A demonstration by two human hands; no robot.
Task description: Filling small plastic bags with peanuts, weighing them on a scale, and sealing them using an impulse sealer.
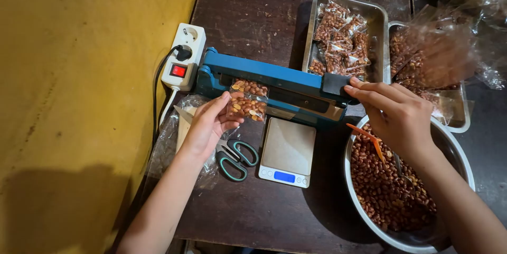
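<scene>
A blue heat sealer (274, 87) lies across the dark table. My left hand (208, 124) holds a small clear bag of peanuts (247, 102), whose top edge sits between the sealer's jaws. My right hand (396, 111) presses on the black handle (338, 84) at the right end of the sealer arm. Below that hand stands a large metal bowl (458, 154) full of peanuts, with an orange scoop (368, 137) lying in it.
A small digital scale (288, 151) and green-handled scissors (236, 158) lie in front of the sealer. A white power strip (184, 56) sits at left by the yellow wall. A metal tray (376, 21) holds several sealed peanut bags; another tray (465, 114) stands at right under clear plastic.
</scene>
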